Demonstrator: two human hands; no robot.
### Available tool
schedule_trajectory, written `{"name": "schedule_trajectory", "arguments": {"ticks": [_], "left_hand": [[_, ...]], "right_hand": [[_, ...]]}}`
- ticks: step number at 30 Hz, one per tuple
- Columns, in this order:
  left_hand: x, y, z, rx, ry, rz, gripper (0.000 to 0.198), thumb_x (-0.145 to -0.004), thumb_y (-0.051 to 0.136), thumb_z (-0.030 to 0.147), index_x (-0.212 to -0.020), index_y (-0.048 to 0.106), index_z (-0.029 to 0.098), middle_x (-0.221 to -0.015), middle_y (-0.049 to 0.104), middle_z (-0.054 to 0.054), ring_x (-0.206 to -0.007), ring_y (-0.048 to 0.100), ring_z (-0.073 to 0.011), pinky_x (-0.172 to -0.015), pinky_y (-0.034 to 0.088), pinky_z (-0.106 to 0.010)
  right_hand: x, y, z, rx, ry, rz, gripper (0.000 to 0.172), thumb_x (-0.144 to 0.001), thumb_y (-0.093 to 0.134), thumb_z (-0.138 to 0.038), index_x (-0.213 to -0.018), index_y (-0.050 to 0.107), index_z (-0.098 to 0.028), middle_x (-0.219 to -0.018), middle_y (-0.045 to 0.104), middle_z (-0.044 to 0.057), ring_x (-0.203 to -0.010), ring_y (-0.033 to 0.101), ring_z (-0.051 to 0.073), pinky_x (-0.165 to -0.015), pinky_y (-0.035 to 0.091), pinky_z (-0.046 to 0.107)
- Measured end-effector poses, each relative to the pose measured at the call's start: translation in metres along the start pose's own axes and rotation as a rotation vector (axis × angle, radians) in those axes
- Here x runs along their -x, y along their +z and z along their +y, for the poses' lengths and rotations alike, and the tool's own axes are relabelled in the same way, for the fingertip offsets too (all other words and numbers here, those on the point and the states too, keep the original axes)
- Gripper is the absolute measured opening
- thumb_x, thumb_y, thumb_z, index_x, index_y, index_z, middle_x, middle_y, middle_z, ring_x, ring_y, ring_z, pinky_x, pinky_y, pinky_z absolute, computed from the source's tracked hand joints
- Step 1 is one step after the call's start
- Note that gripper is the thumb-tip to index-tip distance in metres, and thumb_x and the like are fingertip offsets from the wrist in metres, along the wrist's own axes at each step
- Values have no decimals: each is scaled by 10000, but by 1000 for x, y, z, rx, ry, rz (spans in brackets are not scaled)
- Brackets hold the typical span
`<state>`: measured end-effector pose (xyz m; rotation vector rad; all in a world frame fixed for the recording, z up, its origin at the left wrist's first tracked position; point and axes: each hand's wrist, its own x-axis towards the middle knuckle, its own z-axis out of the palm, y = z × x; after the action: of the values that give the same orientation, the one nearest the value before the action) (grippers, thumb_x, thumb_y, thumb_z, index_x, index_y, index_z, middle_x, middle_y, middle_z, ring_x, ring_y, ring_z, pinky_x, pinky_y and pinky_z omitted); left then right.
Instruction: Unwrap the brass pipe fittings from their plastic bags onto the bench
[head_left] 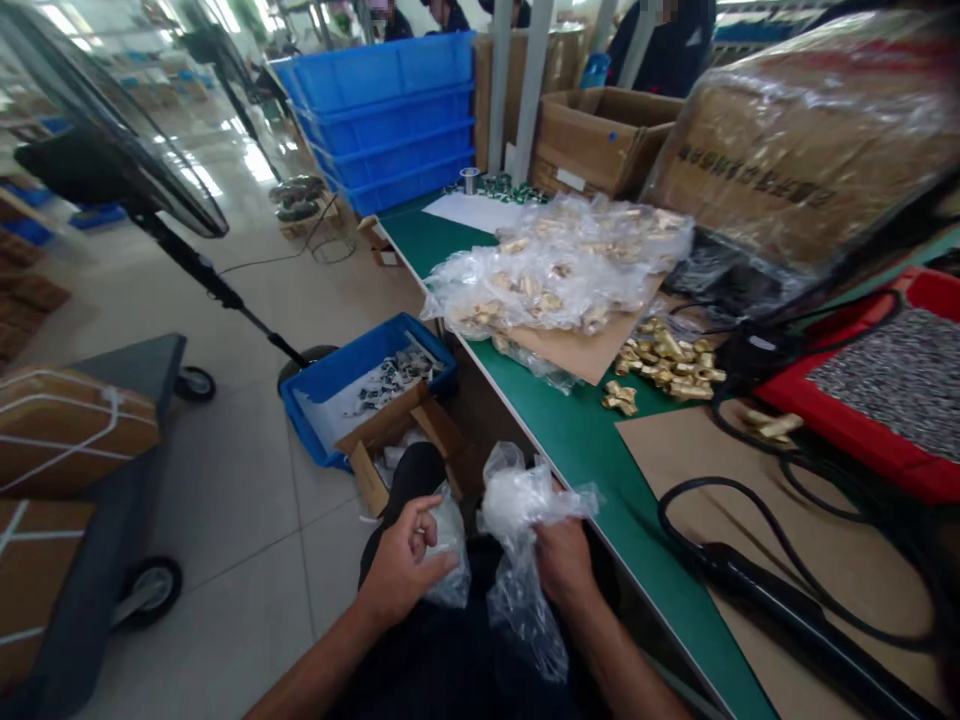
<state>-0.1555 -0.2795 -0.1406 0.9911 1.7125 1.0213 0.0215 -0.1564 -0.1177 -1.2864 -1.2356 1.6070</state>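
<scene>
My left hand (405, 562) is over my lap, its thumb and index finger apart and the other fingers loosely curled. A clear plastic bag (452, 560) lies against its thumb and fingertips; I see no firm grip on it. Close to the table edge, my right hand (568, 560) is closed around a crumpled clear plastic bag (517, 505), whose lower part hangs down over my lap. Whether anything is inside this bag cannot be made out. An open cardboard box (366, 482) with plastic in it stands just beyond my left knee.
On the green table (562, 425) are bagged brass fittings (540, 280), loose brass fittings (671, 365) and a black corded tool (795, 610). A red bin (817, 400) holds small metal pieces. A blue crate (311, 425), a fan (202, 270) and a cart (142, 440) stand left.
</scene>
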Motion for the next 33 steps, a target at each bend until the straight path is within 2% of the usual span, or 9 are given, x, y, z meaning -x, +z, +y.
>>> {"name": "schedule_trajectory", "arguments": {"ticks": [4,8,11,14,18,21,23,28,33], "left_hand": [[25,-15,-23,-122,-25,-228,699,-585,822,456,-1158,528,184,-886,529,2,-717,471,-140,-654,376,-259],[36,-24,-25,-219,39,-372,358,-767,630,240,-1119,578,202,-1031,570,-49,-915,523,-188,-835,408,-303],[34,-30,-28,-175,28,-418,445,-797,548,191,-1240,549,225,-1130,564,-65,-936,534,-189,-856,425,-314],[25,-34,-41,-128,-30,-335,431,-835,500,224,-1262,562,220,-1125,571,-72,-907,557,-189,-837,447,-320],[9,-35,-60,-174,-110,-73,334,-853,459,252,-1110,660,181,-976,603,-71,-871,586,-202,-820,456,-335],[-3,-35,-61,-213,-113,114,212,-797,559,276,-907,706,172,-878,632,-65,-862,594,-222,-825,447,-340],[-10,-32,-54,-165,-152,194,213,-813,564,338,-837,690,169,-796,637,-51,-738,597,-202,-720,459,-312],[-24,-9,-33,110,-175,258,274,-792,628,428,-831,674,161,-716,658,-22,-634,573,-168,-585,424,-244],[-29,10,-26,289,-157,240,315,-783,640,447,-875,694,151,-784,692,-40,-679,596,-168,-623,456,-239]], "right_hand": [[8,-14,12,-154,162,-247,153,-679,655,-366,-734,608,-231,-725,648,65,-737,610,250,-691,499,356],[8,-17,19,-260,224,-253,235,-695,668,-399,-847,628,-224,-727,661,44,-760,635,242,-717,524,356],[5,-18,19,-271,240,-264,260,-710,662,-443,-847,620,-225,-763,677,62,-797,646,253,-722,537,365],[4,-17,15,-242,236,-308,262,-724,667,-442,-872,619,-230,-867,693,82,-864,649,266,-729,538,368],[5,-14,10,-193,243,-384,286,-753,658,-440,-935,612,-224,-998,683,93,-955,635,273,-780,520,366],[7,-7,9,-136,203,-482,234,-709,708,-374,-792,559,-214,-1061,669,76,-1001,612,255,-853,489,347],[9,1,11,-112,181,-566,261,-672,739,-303,-725,503,-206,-1113,654,71,-1014,602,238,-881,465,331],[13,22,23,-62,119,-738,238,-690,715,-191,-799,504,-197,-1278,579,98,-1102,574,236,-907,428,322],[5,29,33,175,-54,-647,140,-772,627,-258,-775,503,-193,-1080,649,69,-971,596,199,-854,429,291]]}}
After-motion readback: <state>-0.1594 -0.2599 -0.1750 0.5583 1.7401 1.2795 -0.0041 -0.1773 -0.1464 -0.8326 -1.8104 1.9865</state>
